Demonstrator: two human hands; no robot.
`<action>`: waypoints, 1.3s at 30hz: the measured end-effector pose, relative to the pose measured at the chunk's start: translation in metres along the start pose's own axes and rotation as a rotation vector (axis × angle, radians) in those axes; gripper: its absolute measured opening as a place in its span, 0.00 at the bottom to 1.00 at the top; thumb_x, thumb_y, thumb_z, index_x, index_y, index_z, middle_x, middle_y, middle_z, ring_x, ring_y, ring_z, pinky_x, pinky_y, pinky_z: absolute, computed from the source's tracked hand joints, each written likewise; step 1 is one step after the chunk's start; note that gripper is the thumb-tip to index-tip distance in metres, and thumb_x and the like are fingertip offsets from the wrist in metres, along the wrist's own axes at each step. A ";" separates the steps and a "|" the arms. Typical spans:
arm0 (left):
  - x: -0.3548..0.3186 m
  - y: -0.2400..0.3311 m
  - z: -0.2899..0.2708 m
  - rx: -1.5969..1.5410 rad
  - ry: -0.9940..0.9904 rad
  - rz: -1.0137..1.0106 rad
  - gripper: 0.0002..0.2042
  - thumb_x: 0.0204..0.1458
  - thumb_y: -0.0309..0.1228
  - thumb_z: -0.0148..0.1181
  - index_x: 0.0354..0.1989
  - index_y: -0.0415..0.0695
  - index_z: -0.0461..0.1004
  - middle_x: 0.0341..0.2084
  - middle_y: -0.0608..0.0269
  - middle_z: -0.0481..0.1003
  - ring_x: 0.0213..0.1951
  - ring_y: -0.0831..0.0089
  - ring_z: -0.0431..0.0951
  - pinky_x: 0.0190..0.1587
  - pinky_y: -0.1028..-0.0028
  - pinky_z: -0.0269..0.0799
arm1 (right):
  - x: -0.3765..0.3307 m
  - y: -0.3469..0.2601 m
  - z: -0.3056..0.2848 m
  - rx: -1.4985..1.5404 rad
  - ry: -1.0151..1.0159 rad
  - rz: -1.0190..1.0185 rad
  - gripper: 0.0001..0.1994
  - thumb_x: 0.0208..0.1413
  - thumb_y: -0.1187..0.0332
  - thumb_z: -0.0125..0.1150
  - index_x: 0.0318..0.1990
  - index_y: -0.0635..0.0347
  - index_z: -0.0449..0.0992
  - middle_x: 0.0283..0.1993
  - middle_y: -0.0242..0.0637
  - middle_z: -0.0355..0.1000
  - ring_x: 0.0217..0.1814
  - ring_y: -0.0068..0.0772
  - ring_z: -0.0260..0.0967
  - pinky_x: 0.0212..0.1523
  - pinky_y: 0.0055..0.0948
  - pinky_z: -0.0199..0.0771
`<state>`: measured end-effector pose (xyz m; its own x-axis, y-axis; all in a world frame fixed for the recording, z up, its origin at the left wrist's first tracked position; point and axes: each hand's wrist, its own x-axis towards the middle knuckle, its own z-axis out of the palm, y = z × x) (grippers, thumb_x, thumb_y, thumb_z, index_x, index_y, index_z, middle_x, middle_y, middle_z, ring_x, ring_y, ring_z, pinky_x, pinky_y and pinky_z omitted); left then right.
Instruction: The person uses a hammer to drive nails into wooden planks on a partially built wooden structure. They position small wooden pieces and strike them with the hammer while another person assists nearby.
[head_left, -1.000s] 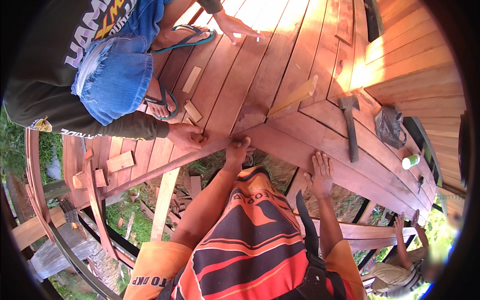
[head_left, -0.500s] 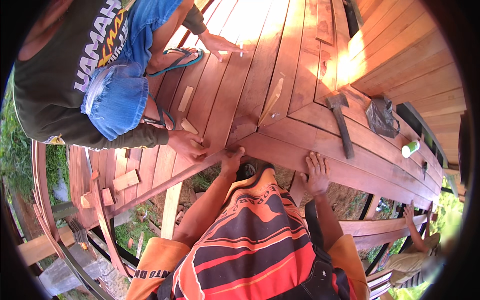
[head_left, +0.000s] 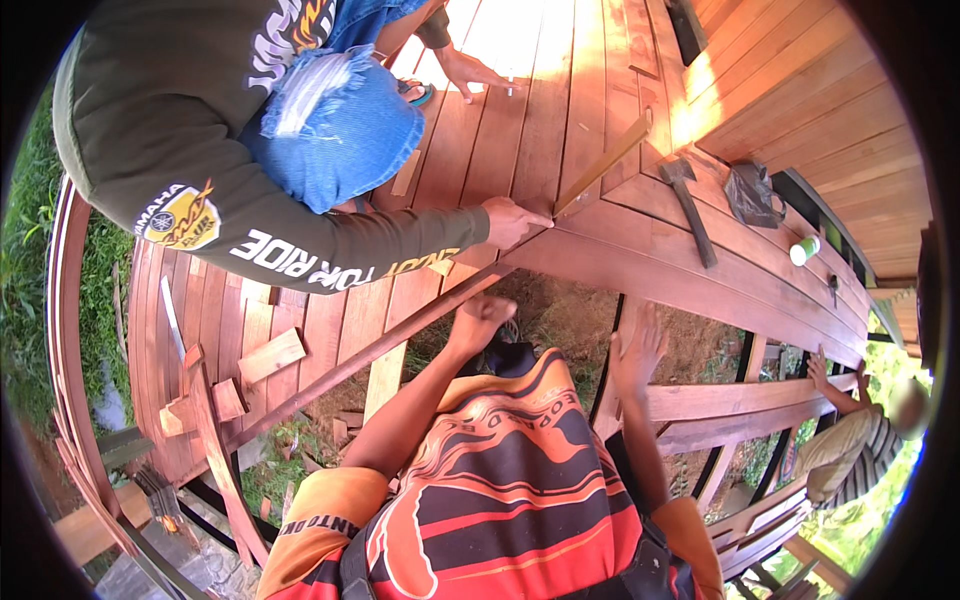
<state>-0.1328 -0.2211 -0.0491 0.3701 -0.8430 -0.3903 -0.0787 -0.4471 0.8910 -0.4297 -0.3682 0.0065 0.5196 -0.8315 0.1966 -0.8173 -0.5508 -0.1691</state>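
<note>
My left hand [head_left: 478, 318] is curled into a fist just below the edge board [head_left: 640, 285] of a reddish wooden deck. My right hand [head_left: 638, 345] has its fingers spread, raised toward the underside of the same board, and holds nothing. A co-worker in a dark long sleeve and denim shorts crouches on the deck. That person's hand [head_left: 512, 220] presses on the deck edge at the lower end of a thin wooden strip [head_left: 600, 165].
A hammer [head_left: 688, 205], a dark bag [head_left: 752, 193] and a green and white can [head_left: 803, 250] lie on the deck to the right. Loose wood offcuts [head_left: 270, 355] sit at the left. Another person [head_left: 850, 440] stands lower right by the rails.
The co-worker has leaned in closer and moved the hand right to the strip's end. My hands have dropped slightly below the deck edge, the left one curling shut.
</note>
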 end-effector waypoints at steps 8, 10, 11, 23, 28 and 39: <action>-0.144 -0.067 -0.090 0.906 0.116 0.476 0.27 0.50 0.45 0.67 0.54 0.41 0.75 0.60 0.53 0.72 0.73 0.58 0.56 0.74 0.45 0.43 | -0.157 -0.094 0.007 0.088 -0.247 0.099 0.35 0.58 0.57 0.60 0.71 0.60 0.57 0.76 0.46 0.53 0.79 0.51 0.46 0.77 0.59 0.35; -0.144 -0.075 -0.091 0.975 0.112 0.482 0.26 0.51 0.45 0.67 0.54 0.40 0.76 0.61 0.54 0.71 0.73 0.58 0.55 0.74 0.44 0.42 | -0.185 -0.109 0.009 0.084 -0.253 0.126 0.37 0.56 0.59 0.62 0.71 0.59 0.56 0.76 0.47 0.53 0.79 0.53 0.46 0.76 0.59 0.38; -0.142 -0.077 -0.088 0.986 0.134 0.469 0.23 0.52 0.43 0.66 0.52 0.40 0.77 0.60 0.56 0.73 0.73 0.59 0.55 0.74 0.45 0.42 | -0.200 -0.106 0.015 0.060 -0.228 0.167 0.38 0.55 0.58 0.63 0.71 0.59 0.55 0.76 0.48 0.53 0.79 0.54 0.46 0.75 0.60 0.39; -0.142 -0.081 -0.087 0.812 0.233 0.497 0.07 0.51 0.32 0.66 0.35 0.44 0.81 0.46 0.61 0.81 0.70 0.63 0.62 0.74 0.48 0.47 | -0.262 -0.060 -0.012 -0.062 -0.502 0.883 0.58 0.48 0.57 0.74 0.77 0.58 0.33 0.80 0.53 0.36 0.81 0.57 0.35 0.76 0.56 0.39; -0.143 -0.077 -0.091 0.848 0.233 0.467 0.07 0.50 0.32 0.66 0.33 0.42 0.80 0.44 0.60 0.81 0.69 0.63 0.63 0.74 0.48 0.48 | -0.248 -0.060 -0.019 -0.046 -0.557 0.779 0.60 0.49 0.58 0.73 0.76 0.64 0.30 0.76 0.66 0.38 0.78 0.68 0.38 0.74 0.54 0.45; -0.142 -0.071 -0.084 0.796 0.291 0.519 0.05 0.50 0.30 0.66 0.30 0.43 0.79 0.41 0.60 0.82 0.68 0.62 0.66 0.72 0.47 0.51 | -0.262 -0.060 -0.011 -0.143 -0.385 0.735 0.48 0.55 0.65 0.64 0.76 0.64 0.37 0.69 0.59 0.53 0.70 0.63 0.53 0.65 0.55 0.59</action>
<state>-0.1021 -0.0446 -0.0373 0.3183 -0.9324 0.1712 -0.8543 -0.2039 0.4781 -0.5196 -0.1159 -0.0240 -0.1299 -0.9559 -0.2634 -0.9910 0.1337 0.0036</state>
